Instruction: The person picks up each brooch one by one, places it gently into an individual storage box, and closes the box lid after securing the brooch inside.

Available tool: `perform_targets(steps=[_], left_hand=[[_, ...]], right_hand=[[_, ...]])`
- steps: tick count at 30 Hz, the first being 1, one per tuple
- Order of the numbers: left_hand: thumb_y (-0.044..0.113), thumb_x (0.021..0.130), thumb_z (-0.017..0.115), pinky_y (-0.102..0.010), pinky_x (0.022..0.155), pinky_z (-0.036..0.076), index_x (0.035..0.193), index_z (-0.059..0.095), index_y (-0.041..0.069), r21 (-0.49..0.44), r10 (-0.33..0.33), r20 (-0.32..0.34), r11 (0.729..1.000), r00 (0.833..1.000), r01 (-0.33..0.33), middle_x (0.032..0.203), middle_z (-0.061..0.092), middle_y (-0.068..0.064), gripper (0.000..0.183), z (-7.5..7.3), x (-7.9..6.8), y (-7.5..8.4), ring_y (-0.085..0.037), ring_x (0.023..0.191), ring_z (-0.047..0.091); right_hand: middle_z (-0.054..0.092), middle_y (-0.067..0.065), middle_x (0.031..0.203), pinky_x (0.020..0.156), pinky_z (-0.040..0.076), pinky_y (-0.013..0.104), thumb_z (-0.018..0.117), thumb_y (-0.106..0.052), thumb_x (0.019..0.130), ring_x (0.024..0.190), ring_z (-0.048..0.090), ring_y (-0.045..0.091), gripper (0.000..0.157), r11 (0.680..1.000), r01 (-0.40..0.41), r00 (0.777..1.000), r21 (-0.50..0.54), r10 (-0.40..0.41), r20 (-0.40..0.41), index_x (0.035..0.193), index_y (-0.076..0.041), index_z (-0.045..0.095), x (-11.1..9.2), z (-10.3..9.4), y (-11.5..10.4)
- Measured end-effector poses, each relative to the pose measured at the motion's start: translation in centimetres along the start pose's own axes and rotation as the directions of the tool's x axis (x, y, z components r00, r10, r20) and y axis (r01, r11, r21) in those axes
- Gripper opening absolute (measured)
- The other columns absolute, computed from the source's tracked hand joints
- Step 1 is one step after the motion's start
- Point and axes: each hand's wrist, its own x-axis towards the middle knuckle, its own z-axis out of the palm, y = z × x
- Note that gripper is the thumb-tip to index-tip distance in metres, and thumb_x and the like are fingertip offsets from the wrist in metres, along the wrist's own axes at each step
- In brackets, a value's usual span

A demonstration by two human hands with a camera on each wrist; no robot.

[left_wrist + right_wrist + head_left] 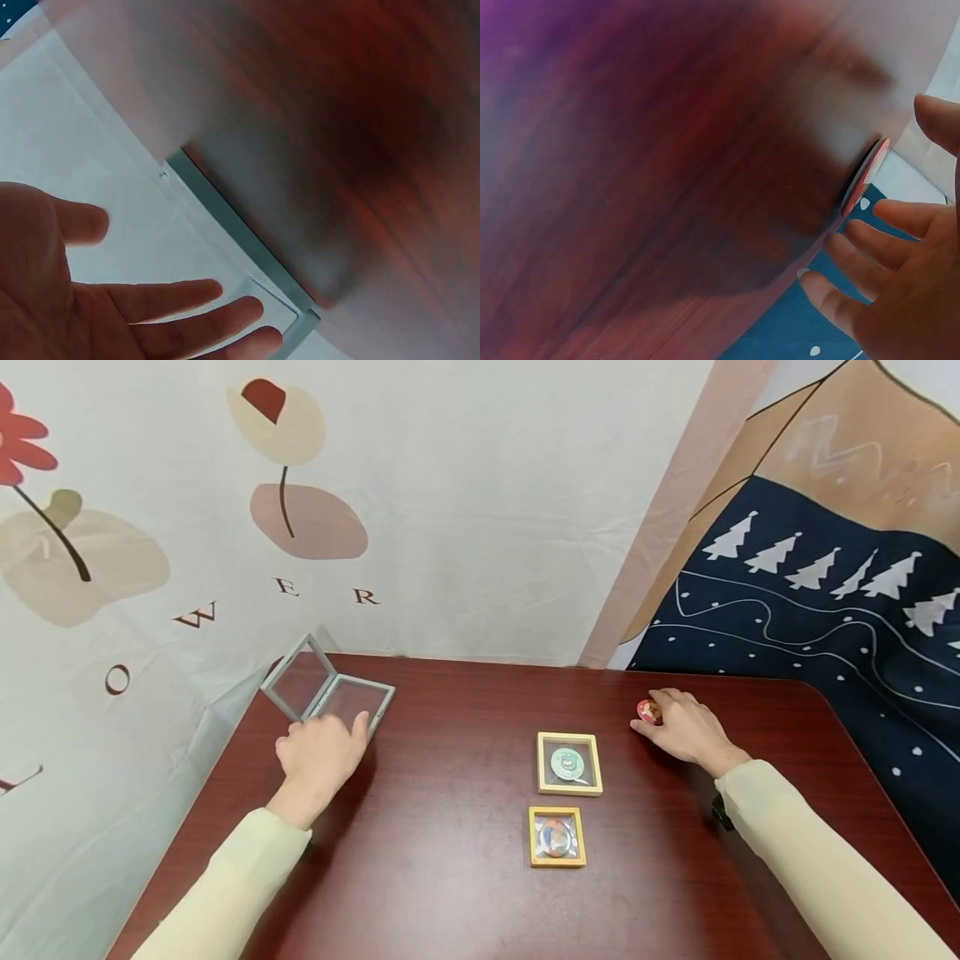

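Observation:
A hinged grey-green display frame (321, 695) with clear panes lies unfolded at the table's far left, one half tilted up. My left hand (321, 752) is over its near side; in the left wrist view the fingers (161, 300) are spread beside the frame edge (236, 232), gripping nothing. At the far right, a round red badge (648, 712) with a printed picture lies flat on the table. The right hand (690, 727) hovers around it with thumb and fingers apart. A gap shows between those fingers (900, 259) and the badge (866, 178) in the right wrist view.
Mid-table is a cream square frame (569, 789) holding a green round badge. Nearer stands a smaller yellow frame (557, 862) with another round badge inside. Printed cloths hang behind the dark red wooden table (435, 877).

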Motion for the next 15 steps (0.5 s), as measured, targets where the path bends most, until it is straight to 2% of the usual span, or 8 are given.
perform_targets(steps=[8, 11, 15], left_hand=[[0.045, 0.108, 0.046, -0.052, 0.057, 0.046, 0.073, 0.061, 0.002, -0.011, -0.023, 0.137, 1.000, 0.990, 0.025, 0.069, 0.059, -0.019, 0.057, -0.4, 1.2, -0.8, -0.045, 0.070, 0.061], [0.044, 0.107, 0.048, -0.050, 0.059, 0.045, 0.072, 0.061, 0.006, -0.029, -0.036, 0.195, 0.999, 0.980, 0.042, 0.071, 0.061, -0.017, 0.054, -0.6, 1.4, -1.0, -0.042, 0.069, 0.062], [0.043, 0.106, 0.050, -0.050, 0.063, 0.047, 0.080, 0.064, 0.004, -0.063, -0.040, 0.282, 0.996, 0.959, 0.060, 0.080, 0.063, -0.018, 0.048, -0.6, 1.7, -1.3, -0.041, 0.076, 0.063]], right_hand=[[0.054, 0.036, 0.134, 0.101, 0.044, 0.067, 0.067, -0.030, 0.097, 0.119, 0.054, 0.051, 0.063, 1.000, -0.009, 1.000, -0.006, 0.009, -0.009, 0.137, 0.017, 0.054, 0.5, -0.1, -0.2], [0.055, 0.037, 0.132, 0.101, 0.044, 0.067, 0.066, -0.026, 0.098, 0.117, 0.055, 0.051, 0.058, 1.000, -0.007, 1.000, 0.005, 0.007, 0.000, 0.135, 0.017, 0.056, 0.7, -0.1, -0.1], [0.058, 0.038, 0.126, 0.100, 0.047, 0.065, 0.066, -0.021, 0.099, 0.113, 0.058, 0.050, 0.052, 0.999, 0.010, 1.000, 0.034, -0.010, -0.002, 0.131, 0.020, 0.057, 0.8, -0.2, -0.1]])
